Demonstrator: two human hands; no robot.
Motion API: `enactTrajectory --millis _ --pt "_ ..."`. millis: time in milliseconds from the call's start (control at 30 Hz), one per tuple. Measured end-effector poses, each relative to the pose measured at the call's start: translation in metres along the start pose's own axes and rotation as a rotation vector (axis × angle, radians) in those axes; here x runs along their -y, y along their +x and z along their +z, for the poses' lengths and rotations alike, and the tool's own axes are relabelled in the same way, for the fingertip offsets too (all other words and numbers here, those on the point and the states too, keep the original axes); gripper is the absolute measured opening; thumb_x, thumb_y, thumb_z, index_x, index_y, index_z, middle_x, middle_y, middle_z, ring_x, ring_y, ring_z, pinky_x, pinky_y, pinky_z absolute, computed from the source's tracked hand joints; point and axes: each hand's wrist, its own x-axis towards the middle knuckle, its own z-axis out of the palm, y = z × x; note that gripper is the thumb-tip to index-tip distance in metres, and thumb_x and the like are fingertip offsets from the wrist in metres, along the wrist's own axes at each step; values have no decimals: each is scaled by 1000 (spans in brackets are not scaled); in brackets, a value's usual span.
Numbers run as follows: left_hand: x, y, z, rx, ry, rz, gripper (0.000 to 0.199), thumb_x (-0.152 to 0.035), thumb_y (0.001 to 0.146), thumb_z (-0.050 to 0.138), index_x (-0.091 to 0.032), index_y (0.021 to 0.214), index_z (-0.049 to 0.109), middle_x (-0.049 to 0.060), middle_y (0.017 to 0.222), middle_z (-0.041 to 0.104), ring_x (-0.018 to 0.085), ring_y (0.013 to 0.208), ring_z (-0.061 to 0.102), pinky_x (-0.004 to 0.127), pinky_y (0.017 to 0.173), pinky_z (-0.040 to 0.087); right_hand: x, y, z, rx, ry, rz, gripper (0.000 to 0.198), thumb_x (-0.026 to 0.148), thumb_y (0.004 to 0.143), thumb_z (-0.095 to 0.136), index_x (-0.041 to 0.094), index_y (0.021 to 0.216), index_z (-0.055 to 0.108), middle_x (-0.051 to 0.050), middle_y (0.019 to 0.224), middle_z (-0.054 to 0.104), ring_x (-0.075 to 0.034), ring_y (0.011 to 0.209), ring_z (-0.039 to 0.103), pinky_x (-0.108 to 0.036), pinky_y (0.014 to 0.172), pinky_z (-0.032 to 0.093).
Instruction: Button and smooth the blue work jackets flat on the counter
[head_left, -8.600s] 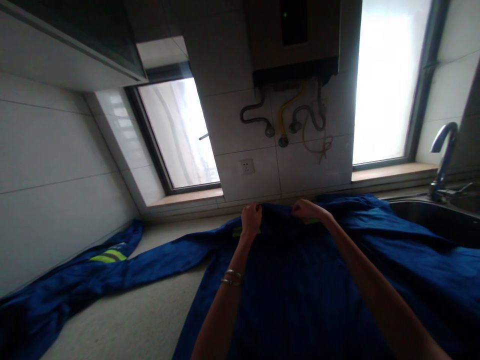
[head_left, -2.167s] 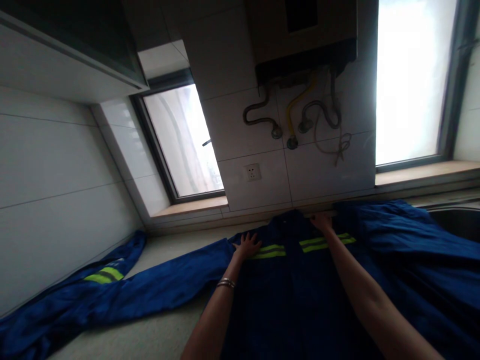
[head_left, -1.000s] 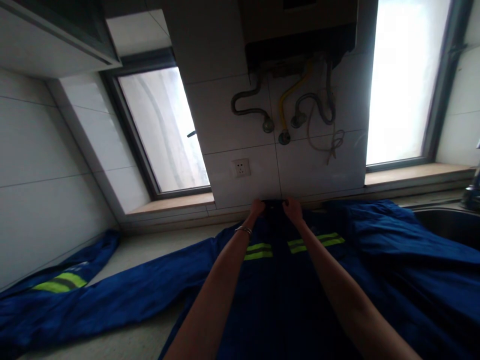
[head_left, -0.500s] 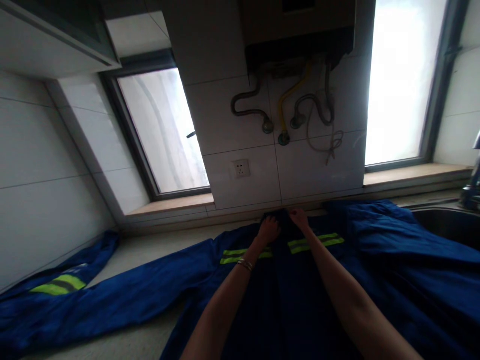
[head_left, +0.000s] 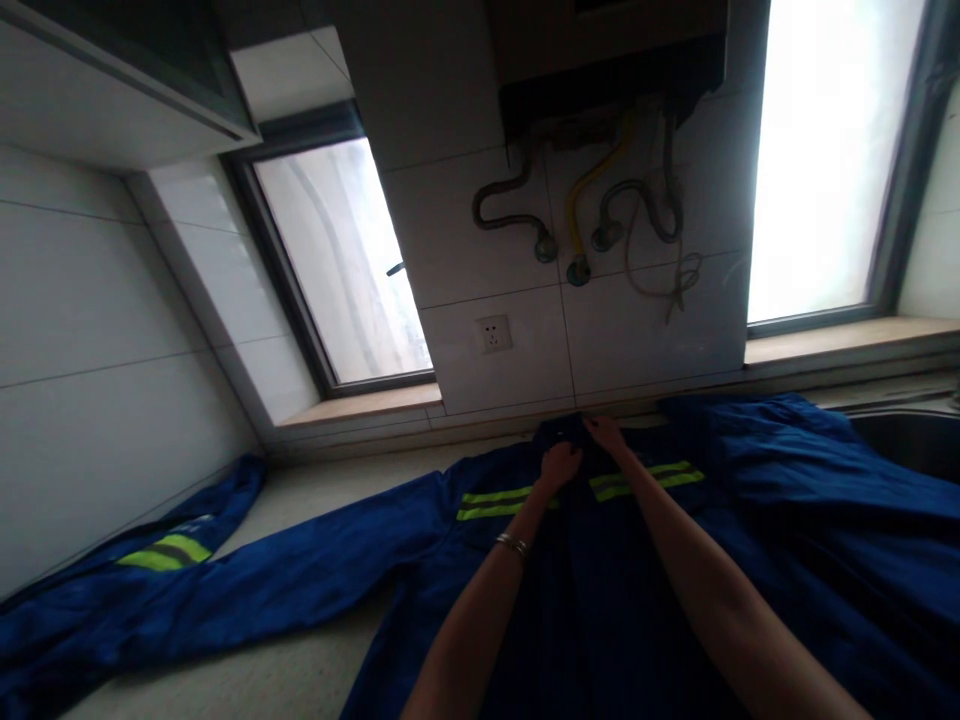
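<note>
A dark blue work jacket (head_left: pixel 495 560) with yellow-green and grey reflective stripes lies spread over the counter. One sleeve stretches to the left, and more bunched blue cloth lies to the right. Just below the collar, my left hand (head_left: pixel 561 465) has its fingers closed on the front of the jacket; a bracelet (head_left: pixel 513 544) circles that wrist. My right hand (head_left: pixel 604 435) pinches the collar's right side, close to the wall. The fingertips of both hands are dim and partly hidden.
Behind the jacket is a tiled wall with a socket (head_left: pixel 493 333) and a water heater (head_left: pixel 611 75) with hanging pipes. Windows (head_left: pixel 345 260) stand left and right. A dark sink (head_left: pixel 911 440) is at the right, a wall cabinet (head_left: pixel 135 80) at upper left.
My left hand has slid down from the collar to the front just below it, its fingers now curled. My right hand stays at the collar. The view has shifted slightly left.
</note>
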Motion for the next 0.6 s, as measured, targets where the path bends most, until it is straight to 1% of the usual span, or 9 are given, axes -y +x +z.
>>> enactTrajectory --millis 100,167,267,333,400,500,600 --pt "-3 1 6 0 -58 -89 39 -41 88 40 -15 99 67 12 102 67 26 97 60 37 84 44 1 2 3 12 28 2 29 35 82 52 14 90 71 -11 96 69 -21 94 62 -27 81 45" --pt "-1 2 6 3 -101 -106 36 -41 86 44 -16 99 67 9 101 67 25 97 60 35 82 44 0 4 3 5 44 16 24 28 79 56 15 91 71 -10 98 69 -21 95 62 -26 82 45" --pt "4 3 1 48 -167 -66 32 -39 82 52 -16 96 69 6 92 69 20 87 62 26 72 46 -4 8 0 -19 73 50 26 17 77 50 18 93 71 -7 98 69 -19 94 63 -26 82 46" --pt "8 3 -3 85 -197 -24 29 -37 79 56 -15 91 70 4 86 69 17 80 62 22 66 46 -8 11 -3 -39 91 76 30 14 77 46 19 94 71 -6 98 70 -18 93 63 -26 80 47" --pt "10 2 -5 105 -210 10 27 -36 76 58 -15 89 71 3 85 68 16 79 61 21 66 46 -11 14 -4 -52 100 101 31 15 78 43 18 92 71 -7 95 70 -19 92 64 -28 79 48" --pt "10 0 -5 108 -209 37 26 -32 75 58 -16 92 70 3 90 68 17 84 61 24 72 47 -11 18 -2 -51 106 112 30 22 81 43 16 85 72 -10 87 71 -21 87 65 -29 77 48" --pt "8 0 -4 110 -205 60 27 -30 76 57 -17 97 67 5 96 67 19 89 60 27 77 47 -8 20 0 -46 121 78 25 25 78 51 15 88 71 -9 90 70 -20 89 64 -28 80 47"
